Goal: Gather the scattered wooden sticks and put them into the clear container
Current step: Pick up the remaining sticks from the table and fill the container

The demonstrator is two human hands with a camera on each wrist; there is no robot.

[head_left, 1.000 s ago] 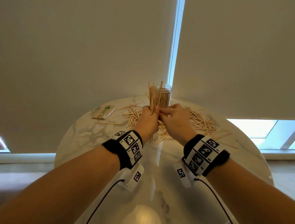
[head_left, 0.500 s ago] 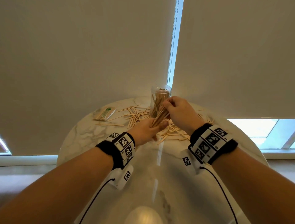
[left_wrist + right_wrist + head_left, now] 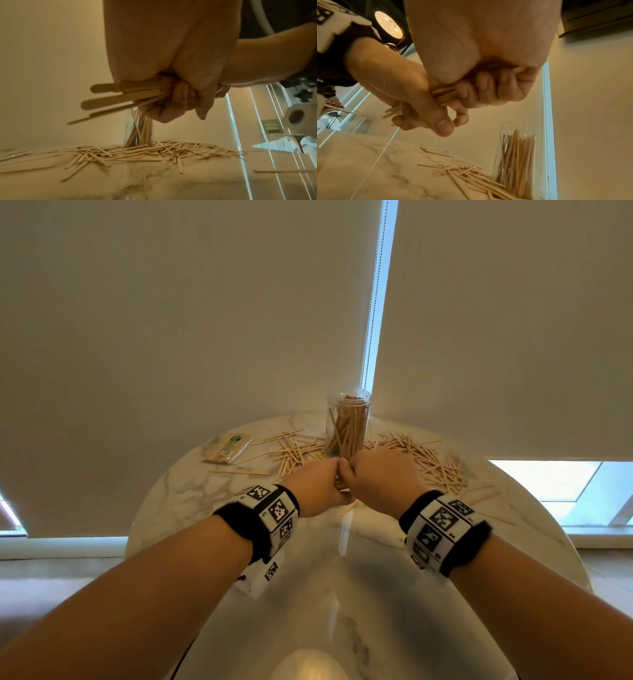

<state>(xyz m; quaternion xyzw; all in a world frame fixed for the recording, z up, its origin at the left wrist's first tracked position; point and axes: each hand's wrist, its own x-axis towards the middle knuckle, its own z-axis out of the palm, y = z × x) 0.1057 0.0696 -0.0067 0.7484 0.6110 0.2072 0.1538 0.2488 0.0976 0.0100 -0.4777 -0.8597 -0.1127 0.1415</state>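
Step in hand: squaring a picked-up bundle. Left hand [image 3: 317, 486] and right hand [image 3: 380, 474] meet knuckle to knuckle above the round white marble table [image 3: 178, 491], both curled tight round one bundle of flat pale wooden sticks [image 3: 118, 94]. Tall clear plastic cylinder container [image 3: 347, 422], part filled, stands at 12 o'clock, just beyond the hands. Loose sticks [image 3: 428, 460] lie at 10 and 2 o'clock. Next, probably: tip bundle upright, lift over rim, release.

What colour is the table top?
The table top is white marble with grey veins, seen best in the head view.
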